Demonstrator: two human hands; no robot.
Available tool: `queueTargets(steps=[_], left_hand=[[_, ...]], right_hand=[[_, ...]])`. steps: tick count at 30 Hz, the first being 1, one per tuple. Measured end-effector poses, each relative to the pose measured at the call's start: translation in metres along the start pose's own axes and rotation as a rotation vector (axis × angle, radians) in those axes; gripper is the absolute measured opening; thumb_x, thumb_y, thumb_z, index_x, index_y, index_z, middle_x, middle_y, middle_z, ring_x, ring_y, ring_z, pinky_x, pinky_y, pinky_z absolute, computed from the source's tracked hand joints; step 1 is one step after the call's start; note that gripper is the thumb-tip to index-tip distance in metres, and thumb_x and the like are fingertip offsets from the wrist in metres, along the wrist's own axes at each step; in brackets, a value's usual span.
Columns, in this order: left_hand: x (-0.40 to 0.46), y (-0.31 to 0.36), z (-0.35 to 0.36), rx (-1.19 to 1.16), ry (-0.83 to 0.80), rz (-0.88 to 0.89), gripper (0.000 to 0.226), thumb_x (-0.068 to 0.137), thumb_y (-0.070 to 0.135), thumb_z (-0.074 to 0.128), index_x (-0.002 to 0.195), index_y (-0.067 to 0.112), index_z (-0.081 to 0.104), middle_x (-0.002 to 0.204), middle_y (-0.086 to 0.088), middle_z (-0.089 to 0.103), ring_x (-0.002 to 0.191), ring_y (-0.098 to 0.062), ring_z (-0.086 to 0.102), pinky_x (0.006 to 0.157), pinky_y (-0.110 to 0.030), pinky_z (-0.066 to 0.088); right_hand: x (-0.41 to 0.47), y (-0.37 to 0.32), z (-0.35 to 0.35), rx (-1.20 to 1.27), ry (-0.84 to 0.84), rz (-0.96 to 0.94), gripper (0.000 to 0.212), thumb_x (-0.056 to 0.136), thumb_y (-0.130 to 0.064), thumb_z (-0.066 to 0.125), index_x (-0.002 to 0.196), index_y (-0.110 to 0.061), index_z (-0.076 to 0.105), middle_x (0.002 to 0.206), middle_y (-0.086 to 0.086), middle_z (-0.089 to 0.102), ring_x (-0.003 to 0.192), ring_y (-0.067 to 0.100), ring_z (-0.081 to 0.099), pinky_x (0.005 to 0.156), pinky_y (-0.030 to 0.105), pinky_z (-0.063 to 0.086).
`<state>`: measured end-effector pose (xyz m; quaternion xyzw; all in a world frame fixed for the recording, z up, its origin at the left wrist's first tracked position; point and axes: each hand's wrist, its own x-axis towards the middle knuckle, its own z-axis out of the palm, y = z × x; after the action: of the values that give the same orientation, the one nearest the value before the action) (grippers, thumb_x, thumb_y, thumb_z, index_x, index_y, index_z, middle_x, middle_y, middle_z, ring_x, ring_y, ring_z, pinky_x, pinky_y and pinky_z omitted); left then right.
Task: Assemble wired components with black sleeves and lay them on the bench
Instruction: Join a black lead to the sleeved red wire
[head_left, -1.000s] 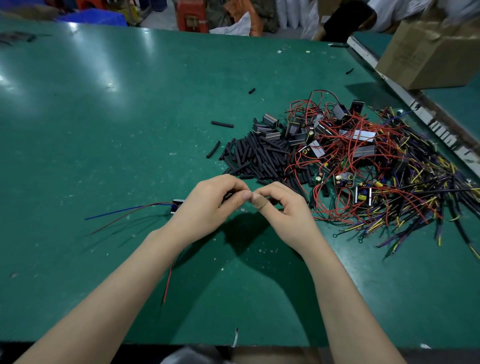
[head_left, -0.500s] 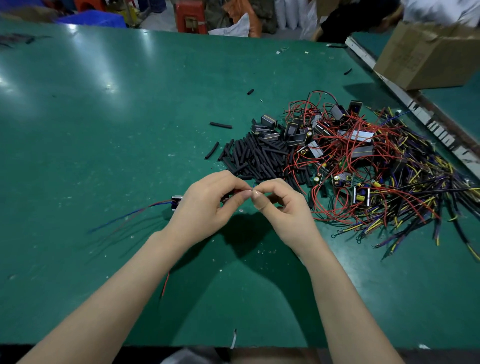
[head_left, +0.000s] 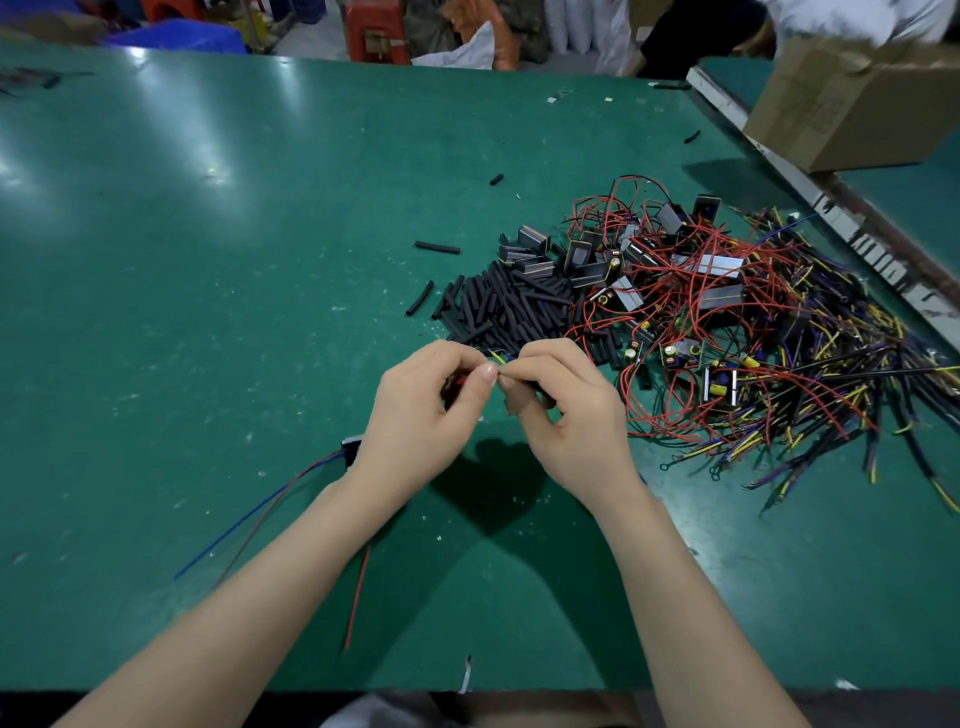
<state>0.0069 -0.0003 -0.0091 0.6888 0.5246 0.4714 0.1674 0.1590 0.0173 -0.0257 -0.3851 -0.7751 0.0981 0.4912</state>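
Both grips are being closed on one small wired piece above the green surface (head_left: 208, 322): the left hand (head_left: 415, 421) is pinching its end between thumb and forefinger, and the right hand (head_left: 566, 415) is curled tightly round a dark part, fingertips of the two hands nearly touching. Yellow wire tips (head_left: 496, 356) are being shown just above the pinch; the piece itself is largely being hidden by the fingers. A red wire (head_left: 358, 597) is trailing below the left forearm. A finished component (head_left: 351, 448) is lying just beside the left wrist, partly covered by it, its blue and red leads (head_left: 260, 514) being spread toward the near left. Directly beyond the hands, a heap of black sleeves (head_left: 509, 306) is being kept within reach, with a few loose sleeves (head_left: 437, 247) scattered to its left. Touching the heap on the right, a tangle of red-wired components (head_left: 691, 291) is being crowded by yellow and dark cables (head_left: 831, 374). A cardboard box (head_left: 857, 104) is resting at the far right edge, well apart from the work.
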Motion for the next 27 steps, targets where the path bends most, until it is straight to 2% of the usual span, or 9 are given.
queueTargets(steps=[2, 5, 7, 9, 12, 14, 18, 21, 27], left_hand=[[0.003, 0.002, -0.003, -0.146, -0.064, -0.161, 0.016, 0.09, 0.026, 0.058, 0.076, 0.021, 0.062, 0.058, 0.01, 0.05, 0.055, -0.004, 0.044, 0.054, -0.019, 0.037], [0.01, 0.001, -0.008, -0.413, -0.214, -0.428, 0.016, 0.091, 0.018, 0.061, 0.075, 0.018, 0.065, 0.051, 0.009, 0.046, 0.048, -0.007, 0.042, 0.045, -0.015, 0.033], [0.013, 0.0, -0.01, -0.526, -0.31, -0.552, 0.012, 0.09, 0.019, 0.062, 0.079, 0.014, 0.066, 0.052, 0.009, 0.047, 0.047, -0.005, 0.042, 0.042, -0.014, 0.029], [0.014, 0.0, -0.009, -0.533, -0.338, -0.57, 0.013, 0.091, 0.023, 0.061, 0.082, 0.016, 0.067, 0.056, 0.012, 0.052, 0.049, -0.002, 0.045, 0.043, -0.013, 0.031], [0.014, -0.003, -0.009, -0.433, -0.291, -0.476, 0.012, 0.094, 0.025, 0.056, 0.089, 0.024, 0.067, 0.066, 0.013, 0.062, 0.055, -0.001, 0.054, 0.047, -0.012, 0.038], [0.013, -0.004, -0.012, -0.312, -0.245, -0.314, 0.006, 0.092, 0.025, 0.06, 0.094, 0.028, 0.065, 0.075, 0.012, 0.064, 0.061, -0.002, 0.058, 0.054, -0.013, 0.042], [0.01, -0.006, -0.015, 0.077, -0.135, 0.135, 0.01, 0.087, 0.019, 0.068, 0.096, 0.019, 0.069, 0.085, 0.006, 0.062, 0.08, -0.006, 0.057, 0.075, -0.021, 0.046], [0.009, -0.004, -0.013, 0.152, -0.062, 0.21, 0.012, 0.088, 0.021, 0.066, 0.094, 0.012, 0.071, 0.086, 0.0, 0.063, 0.076, -0.017, 0.06, 0.069, -0.036, 0.051], [0.009, -0.002, -0.009, 0.358, -0.023, 0.359, 0.02, 0.094, 0.025, 0.055, 0.096, 0.011, 0.069, 0.088, -0.002, 0.064, 0.073, -0.02, 0.062, 0.053, -0.038, 0.051]], right_hand=[[0.001, 0.0, -0.003, -0.113, 0.02, -0.093, 0.009, 0.09, -0.006, 0.063, 0.09, -0.004, 0.071, 0.093, 0.005, 0.063, 0.078, 0.028, 0.059, 0.062, 0.04, 0.05], [0.002, 0.001, -0.006, -0.234, 0.028, -0.175, 0.007, 0.089, -0.005, 0.064, 0.089, -0.004, 0.072, 0.092, 0.006, 0.066, 0.073, 0.032, 0.059, 0.056, 0.038, 0.05], [0.0, 0.001, -0.006, -0.256, 0.036, -0.145, 0.008, 0.089, -0.007, 0.065, 0.089, -0.005, 0.073, 0.092, 0.006, 0.066, 0.075, 0.03, 0.061, 0.055, 0.037, 0.051], [-0.002, 0.001, -0.004, -0.199, 0.06, -0.056, 0.01, 0.09, -0.009, 0.065, 0.091, -0.004, 0.073, 0.092, 0.007, 0.065, 0.079, 0.026, 0.063, 0.058, 0.038, 0.052], [-0.003, 0.002, -0.002, -0.071, 0.063, 0.058, 0.013, 0.092, -0.012, 0.062, 0.094, -0.004, 0.072, 0.094, 0.005, 0.062, 0.081, 0.02, 0.061, 0.063, 0.041, 0.051], [-0.003, 0.003, -0.001, -0.001, 0.038, 0.107, 0.014, 0.092, -0.014, 0.061, 0.095, -0.005, 0.071, 0.094, 0.005, 0.062, 0.082, 0.017, 0.061, 0.068, 0.04, 0.051], [-0.001, 0.003, -0.002, 0.095, -0.029, 0.178, 0.016, 0.092, -0.014, 0.059, 0.095, -0.004, 0.071, 0.092, 0.004, 0.061, 0.086, 0.008, 0.057, 0.08, 0.019, 0.046], [-0.001, 0.002, -0.003, 0.131, -0.06, 0.208, 0.015, 0.091, -0.011, 0.059, 0.095, -0.002, 0.07, 0.092, 0.002, 0.059, 0.087, 0.005, 0.056, 0.082, 0.013, 0.042], [0.002, -0.001, -0.007, 0.178, -0.073, 0.251, 0.014, 0.092, -0.013, 0.058, 0.09, -0.006, 0.07, 0.089, -0.001, 0.06, 0.087, 0.007, 0.057, 0.082, 0.02, 0.044]])
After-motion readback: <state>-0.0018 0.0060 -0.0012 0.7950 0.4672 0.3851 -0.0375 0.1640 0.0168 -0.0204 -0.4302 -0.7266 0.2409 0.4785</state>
